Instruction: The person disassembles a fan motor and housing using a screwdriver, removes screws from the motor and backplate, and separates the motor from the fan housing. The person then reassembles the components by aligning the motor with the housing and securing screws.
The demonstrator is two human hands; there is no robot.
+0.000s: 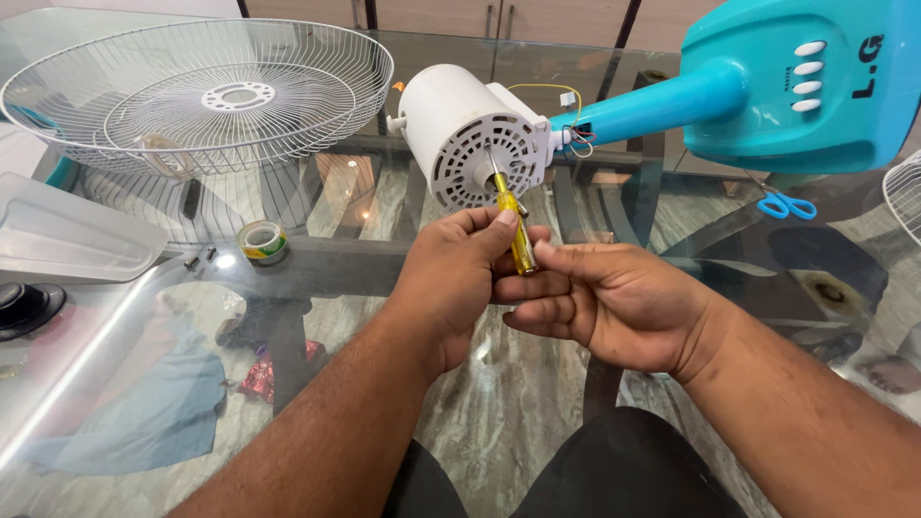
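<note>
A white fan motor housing (470, 134) lies on its side on the glass table (384, 259), joined to a turquoise neck and base (796, 86) with white buttons. A yellow-handled screwdriver (514, 230) points up at the vented face of the housing. My left hand (456, 278) pinches the screwdriver's handle with thumb and fingers. My right hand (614, 302) meets it from the right, its thumb and fingertips on the lower handle. A small silver screw or bit shows beside the shaft.
A white wire fan guard (206, 96) rests at the back left. A translucent fan blade (67, 230) lies at the left edge, a tape roll (263, 241) and small screws near it. Blue-handled scissors (787, 204) sit at the right. Another guard's edge (907, 192) shows far right.
</note>
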